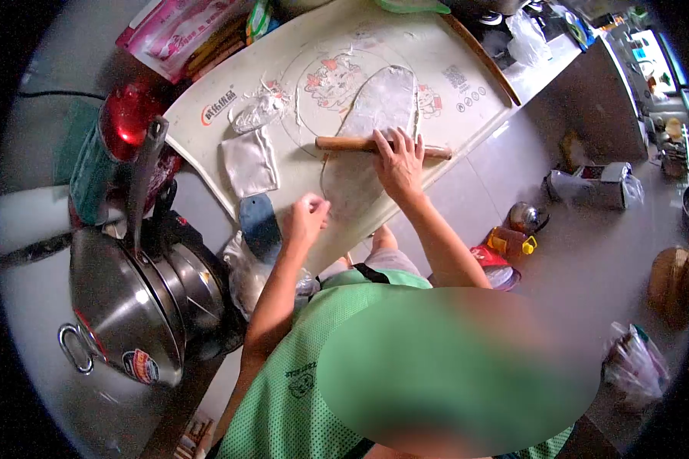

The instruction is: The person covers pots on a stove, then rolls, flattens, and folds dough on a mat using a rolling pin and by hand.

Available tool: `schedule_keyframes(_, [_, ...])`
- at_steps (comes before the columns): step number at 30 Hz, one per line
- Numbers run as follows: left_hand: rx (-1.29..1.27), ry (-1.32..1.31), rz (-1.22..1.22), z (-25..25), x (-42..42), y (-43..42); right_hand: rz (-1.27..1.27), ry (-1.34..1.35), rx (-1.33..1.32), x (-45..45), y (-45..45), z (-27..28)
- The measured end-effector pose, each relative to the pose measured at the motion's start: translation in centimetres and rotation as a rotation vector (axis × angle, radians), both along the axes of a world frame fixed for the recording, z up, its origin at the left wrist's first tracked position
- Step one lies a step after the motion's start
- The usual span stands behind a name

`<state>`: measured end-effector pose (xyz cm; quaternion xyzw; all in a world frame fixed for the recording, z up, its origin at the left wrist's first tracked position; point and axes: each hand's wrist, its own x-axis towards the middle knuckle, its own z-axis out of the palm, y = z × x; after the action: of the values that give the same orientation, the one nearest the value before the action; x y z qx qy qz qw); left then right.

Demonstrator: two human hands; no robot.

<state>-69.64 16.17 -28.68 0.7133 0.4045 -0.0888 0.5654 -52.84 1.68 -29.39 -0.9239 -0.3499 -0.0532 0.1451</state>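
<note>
Across a long, thin sheet of rolled dough [379,99] lies a wooden rolling pin [344,144]. My right hand [400,164] rests on top of the pin, fingers spread over it. My left hand [306,218] is closed above the mat's near edge, left of the dough; whatever its fingers hold, if anything, cannot be made out. The pale printed mat [283,65] lies under the dough. On the mat's left side are a folded whitish square piece [250,163] and a flour-dusted oval piece [256,115]. A dark flat blade with a hole [260,229] sticks out beside my left hand.
Left of the mat stand a large metal pot lid [122,306] on pans and a red bowl [130,115]. A pink bag [176,34] lies at the back left. On the floor to the right are a yellow-capped bottle [513,242] and a metal pot [527,217].
</note>
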Motion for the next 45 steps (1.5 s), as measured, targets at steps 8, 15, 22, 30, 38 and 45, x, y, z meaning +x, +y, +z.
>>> schedule_keyframes(8, [1.037,-0.36,-0.563,-0.9,10.6,-0.9,-0.222,-0.045,-0.069,1.3,-3.1,-2.0])
schedule_keyframes(15, [1.22,-0.465,-0.592,-2.1,22.8,2.8,-0.162,-0.03,-0.082,11.2,-0.5,-1.0])
schedule_keyframes(22, [1.188,-0.548,-0.49,-5.2,31.4,5.3,-0.237,-0.034,-0.1,18.6,1.3,-1.3])
schedule_keyframes(30, [1.144,-0.557,-0.648,-2.2,15.0,1.9,0.007,0.057,0.007,4.4,-3.6,-1.0])
schedule_keyframes(38, [1.198,-0.467,-0.687,-0.2,16.5,1.9,0.038,0.083,0.018,7.5,-6.0,0.5])
schedule_keyframes(45, [1.195,-0.463,-0.579,-3.0,20.4,1.7,-0.116,-0.034,-0.038,10.2,-3.5,-1.4])
